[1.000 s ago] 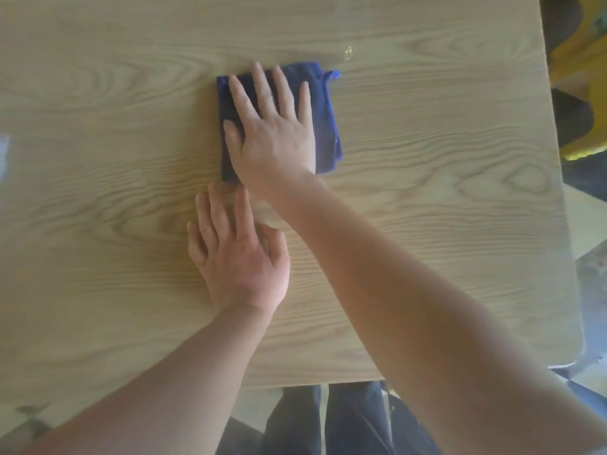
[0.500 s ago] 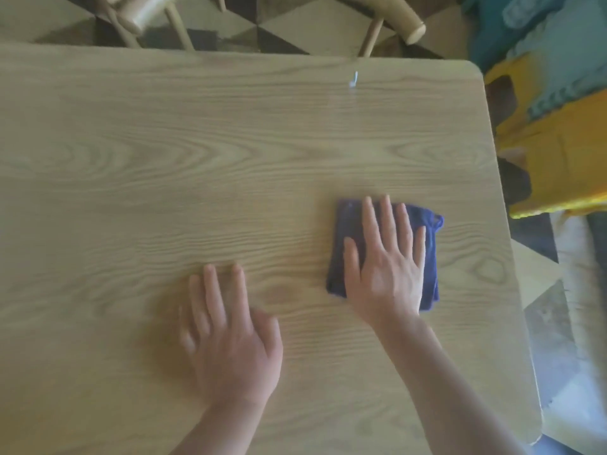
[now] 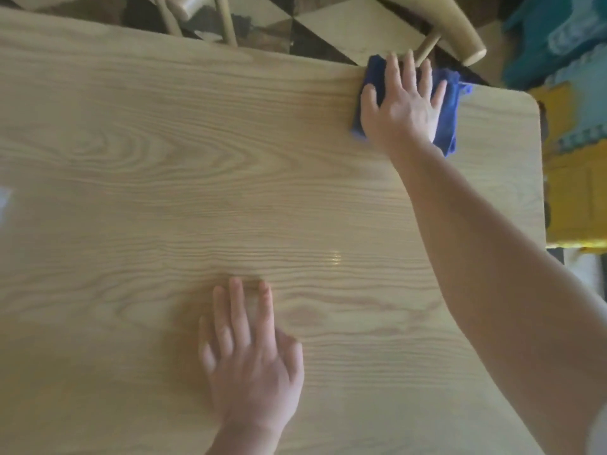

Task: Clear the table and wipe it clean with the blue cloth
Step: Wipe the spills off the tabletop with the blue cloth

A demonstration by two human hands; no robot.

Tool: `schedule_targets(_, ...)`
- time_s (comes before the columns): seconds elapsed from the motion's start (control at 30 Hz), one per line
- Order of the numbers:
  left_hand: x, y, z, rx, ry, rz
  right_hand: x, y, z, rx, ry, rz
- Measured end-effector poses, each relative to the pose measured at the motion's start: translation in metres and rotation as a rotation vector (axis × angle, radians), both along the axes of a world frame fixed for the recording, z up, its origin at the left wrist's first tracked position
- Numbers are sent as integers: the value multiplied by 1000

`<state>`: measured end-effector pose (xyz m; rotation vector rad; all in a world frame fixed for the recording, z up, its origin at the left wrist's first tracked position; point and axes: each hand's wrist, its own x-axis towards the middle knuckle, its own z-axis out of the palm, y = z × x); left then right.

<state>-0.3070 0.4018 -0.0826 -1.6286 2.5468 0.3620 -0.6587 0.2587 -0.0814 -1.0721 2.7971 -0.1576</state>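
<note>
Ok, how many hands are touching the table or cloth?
2. The right hand presses the blue cloth at the far edge; the left hand rests flat on the table nearer.

A: Worktop (image 3: pixel 164 192): what material and finish?
B: Pale wood-grain surface, smooth, with a faint sheen; one small glossy glint near the middle.
A: The blue cloth (image 3: pixel 448 106)?
B: Soft woven fabric, matt, slightly rumpled at its edges.
A: The chair (image 3: pixel 456 31) beyond?
B: Light wood, smooth, rounded rails.
</note>
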Motion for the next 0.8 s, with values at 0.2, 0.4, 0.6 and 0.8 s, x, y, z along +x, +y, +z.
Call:
schedule_targets(0.2,0,0,0,-12,2,9,53,-16,2,96,71,708)
schedule_targets(0.4,-1,0,1,-6,5,29,80,86,11,169,45,1217)
schedule_targets(0.6,0,3,-1,14,17,47,157,282,8,141,-64,1321)
schedule_targets(0.8,0,4,0,27,2,50,195,337,1,86,-68,1294)
